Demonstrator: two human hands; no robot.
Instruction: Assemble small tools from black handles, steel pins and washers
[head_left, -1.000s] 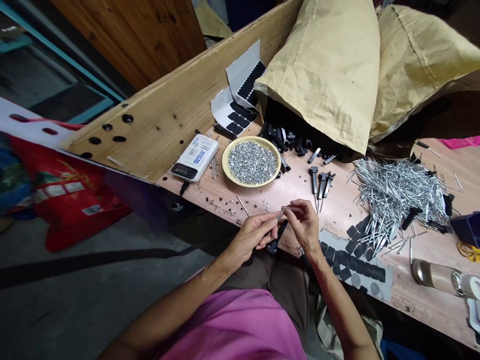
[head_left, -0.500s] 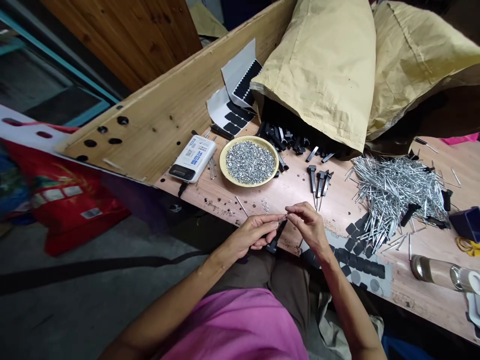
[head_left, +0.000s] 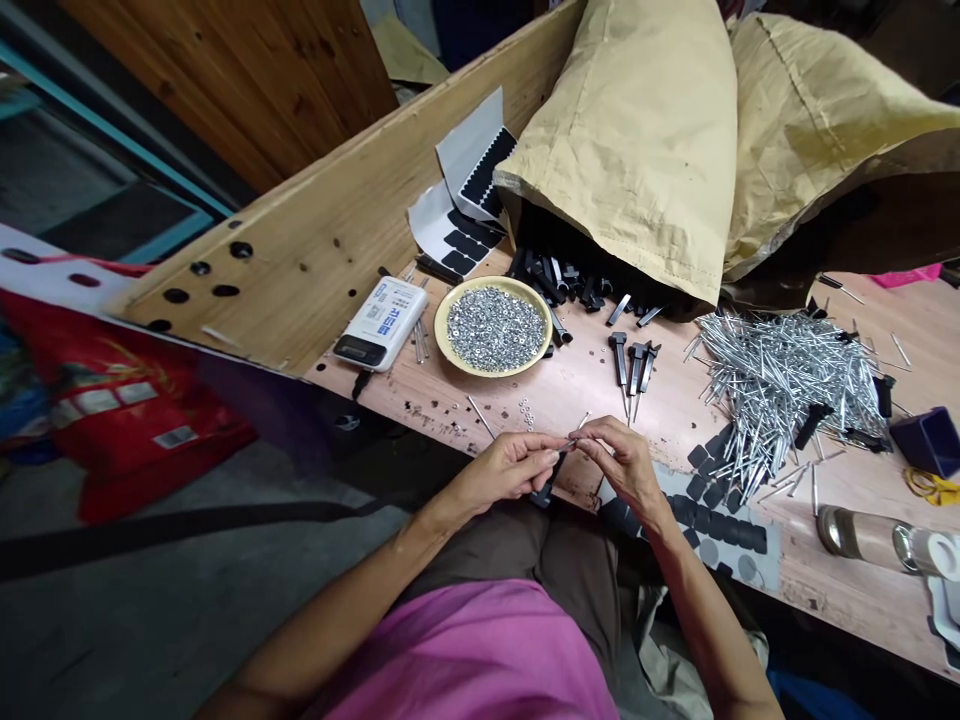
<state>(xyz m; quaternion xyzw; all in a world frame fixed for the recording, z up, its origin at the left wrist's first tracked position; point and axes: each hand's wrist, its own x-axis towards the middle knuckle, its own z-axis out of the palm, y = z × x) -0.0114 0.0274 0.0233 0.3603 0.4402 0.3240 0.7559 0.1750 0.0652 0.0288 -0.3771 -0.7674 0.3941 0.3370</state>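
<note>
My left hand (head_left: 514, 465) is closed in a pinch, its fingertips meeting those of my right hand (head_left: 611, 455) at the table's front edge. From the joined fingertips a thin silver screw (head_left: 583, 420) sticks up; the rest of it is covered by fingers. What else lies in the left pinch is too small to make out. Below the hands, a black plastic part (head_left: 541, 495) shows partly. Just beyond are a few loose nuts (head_left: 527, 412) and another screw (head_left: 481, 416). A yellow bowl (head_left: 442, 345) full of small silver nuts stands farther back.
Right of the hands lie a heap of long silver screws (head_left: 787, 385) and black pads on a sheet (head_left: 769, 570). Several black parts with screws (head_left: 636, 368) lie behind. Paper sacks (head_left: 637, 150), a white device (head_left: 382, 322) and a bottle (head_left: 874, 540) are around; a wooden board (head_left: 300, 240) borders the left.
The silver screw now shows above the fingertips, where it was hidden before. My right fingers have curled over and shifted slightly down; the black part below is more covered. The view has shifted slightly.
</note>
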